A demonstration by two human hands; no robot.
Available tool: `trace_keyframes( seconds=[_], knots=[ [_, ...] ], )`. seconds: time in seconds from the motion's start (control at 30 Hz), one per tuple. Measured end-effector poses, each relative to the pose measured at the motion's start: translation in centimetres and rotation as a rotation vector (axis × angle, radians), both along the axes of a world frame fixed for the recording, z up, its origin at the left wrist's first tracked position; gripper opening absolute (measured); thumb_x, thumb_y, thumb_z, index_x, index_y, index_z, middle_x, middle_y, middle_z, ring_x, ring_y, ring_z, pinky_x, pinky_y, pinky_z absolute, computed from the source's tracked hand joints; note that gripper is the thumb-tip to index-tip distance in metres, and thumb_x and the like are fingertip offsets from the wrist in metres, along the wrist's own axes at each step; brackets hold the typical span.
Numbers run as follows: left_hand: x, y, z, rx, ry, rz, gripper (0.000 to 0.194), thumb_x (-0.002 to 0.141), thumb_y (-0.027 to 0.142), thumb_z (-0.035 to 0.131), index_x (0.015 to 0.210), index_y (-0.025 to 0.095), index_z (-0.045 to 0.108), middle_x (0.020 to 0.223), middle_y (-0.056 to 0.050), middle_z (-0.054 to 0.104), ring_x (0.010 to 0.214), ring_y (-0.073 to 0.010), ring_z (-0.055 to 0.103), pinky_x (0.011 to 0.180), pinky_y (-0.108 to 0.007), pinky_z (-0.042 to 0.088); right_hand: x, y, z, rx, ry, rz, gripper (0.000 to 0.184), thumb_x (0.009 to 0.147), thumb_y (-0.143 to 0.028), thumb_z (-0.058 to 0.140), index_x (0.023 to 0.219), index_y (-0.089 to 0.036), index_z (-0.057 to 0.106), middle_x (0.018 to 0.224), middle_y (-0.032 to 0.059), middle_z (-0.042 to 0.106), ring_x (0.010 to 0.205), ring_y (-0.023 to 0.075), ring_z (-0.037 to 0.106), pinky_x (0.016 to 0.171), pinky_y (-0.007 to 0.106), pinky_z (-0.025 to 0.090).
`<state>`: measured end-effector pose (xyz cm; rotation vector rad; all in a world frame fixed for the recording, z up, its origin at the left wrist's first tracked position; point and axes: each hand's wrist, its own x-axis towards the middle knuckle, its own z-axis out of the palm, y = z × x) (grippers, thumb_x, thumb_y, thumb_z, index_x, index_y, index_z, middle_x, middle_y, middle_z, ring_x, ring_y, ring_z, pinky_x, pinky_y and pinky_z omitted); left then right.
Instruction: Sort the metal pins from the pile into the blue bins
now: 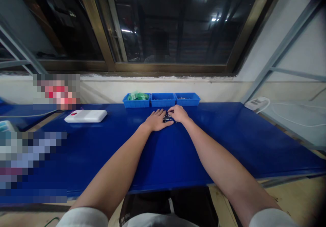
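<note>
Both my arms reach forward over a blue tabletop (178, 152). My left hand (157, 120) lies flat, fingers stretched out and together, its fingertips at a small heap of little metal parts (168, 118). My right hand (179, 113) is curled over the same heap from the right, fingers bent down onto the parts; whether it grips any is hidden. Just beyond the hands stand three blue bins in a row: the left bin (137, 100) holds green pieces, the middle bin (163, 100) and right bin (187, 99) hold small dark or metal bits.
A white flat device (86, 116) with a red button lies at the left of the table. A white power strip (257, 103) with a cable sits at the right end. A window and wall stand behind the bins. Metal frame bars rise at both sides.
</note>
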<state>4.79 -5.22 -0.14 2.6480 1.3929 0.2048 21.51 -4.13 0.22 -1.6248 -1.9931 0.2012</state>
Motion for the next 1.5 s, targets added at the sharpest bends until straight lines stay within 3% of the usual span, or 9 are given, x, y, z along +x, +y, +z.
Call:
trace_keyframes(
  seconds=[0.17, 0.33, 0.5, 0.63, 0.9, 1.1, 1.5],
  knots=[
    [0.2, 0.2, -0.2, 0.009, -0.021, -0.011, 0.091, 0.074, 0.076, 0.025, 0.14, 0.014, 0.027, 0.146, -0.014, 0.025, 0.135, -0.0323, 0.019, 0.108, -0.046, 0.016, 0.1, -0.1, 0.1, -0.063, -0.045, -0.01, 0.012, 0.075, -0.025, 0.058, 0.077, -0.022, 0.069, 0.087, 0.0061, 0.064, 0.081, 0.0183, 0.057, 0.07, 0.027, 0.041],
    [0.1, 0.1, -0.3, 0.082, -0.096, -0.004, 0.084, 0.077, 0.072, 0.032, 0.136, 0.013, 0.033, 0.142, -0.015, 0.034, 0.132, -0.0317, 0.028, 0.106, -0.045, 0.023, 0.3, -0.2, -0.2, -0.049, -0.106, 0.014, 0.014, 0.079, -0.024, 0.053, 0.081, -0.019, 0.066, 0.091, 0.0099, 0.061, 0.09, 0.0203, 0.055, 0.077, 0.028, 0.039],
    [0.0, 0.1, 0.3, 0.296, -0.263, -0.038, 0.049, 0.086, 0.049, 0.041, 0.122, 0.016, 0.049, 0.121, -0.012, 0.056, 0.109, -0.0233, 0.054, 0.092, -0.035, 0.04, 1.0, -0.6, -0.3, 0.001, -0.047, 0.082, 0.016, 0.083, -0.023, 0.048, 0.082, -0.016, 0.063, 0.088, 0.0084, 0.06, 0.087, 0.0174, 0.054, 0.08, 0.028, 0.038],
    [0.0, 0.0, 1.0, 0.373, -0.31, -0.091, 0.023, 0.089, 0.029, 0.042, 0.096, 0.018, 0.06, 0.093, -0.007, 0.064, 0.087, -0.0181, 0.059, 0.081, -0.031, 0.044, 0.8, -1.2, 0.1, 0.039, 0.039, 0.163, 0.015, 0.084, -0.022, 0.047, 0.082, -0.016, 0.061, 0.087, 0.0065, 0.062, 0.083, 0.0153, 0.055, 0.078, 0.027, 0.039],
    [0.1, -0.3, 1.6, 0.388, -0.334, 0.001, 0.021, 0.088, 0.022, 0.041, 0.088, 0.017, 0.062, 0.088, -0.007, 0.064, 0.082, -0.0183, 0.059, 0.076, -0.03, 0.044, 0.1, -1.6, -0.3, 0.013, 0.365, 0.259, 0.011, 0.076, -0.022, 0.055, 0.085, -0.016, 0.059, 0.071, -0.0003, 0.061, 0.06, 0.0101, 0.053, 0.061, 0.022, 0.041],
    [0.0, -0.2, 1.3, 0.389, -0.369, -0.041, 0.021, 0.087, 0.024, 0.044, 0.095, 0.018, 0.062, 0.092, -0.006, 0.064, 0.084, -0.0174, 0.058, 0.078, -0.029, 0.044, 0.3, -1.5, -0.2, 0.121, 0.349, 0.2, 0.014, 0.079, -0.024, 0.051, 0.081, -0.017, 0.063, 0.074, 0.0015, 0.064, 0.067, 0.0118, 0.056, 0.067, 0.024, 0.043],
    [0.0, -0.3, 1.5, 0.409, -0.352, 0.026, 0.025, 0.089, 0.027, 0.042, 0.1, 0.018, 0.063, 0.095, -0.007, 0.065, 0.088, -0.0188, 0.06, 0.08, -0.03, 0.044, 0.3, -1.8, 0.0, 0.114, 0.419, 0.176, 0.013, 0.076, -0.026, 0.054, 0.077, -0.016, 0.061, 0.067, 0.0005, 0.062, 0.06, 0.0111, 0.054, 0.062, 0.024, 0.042]
  ],
)
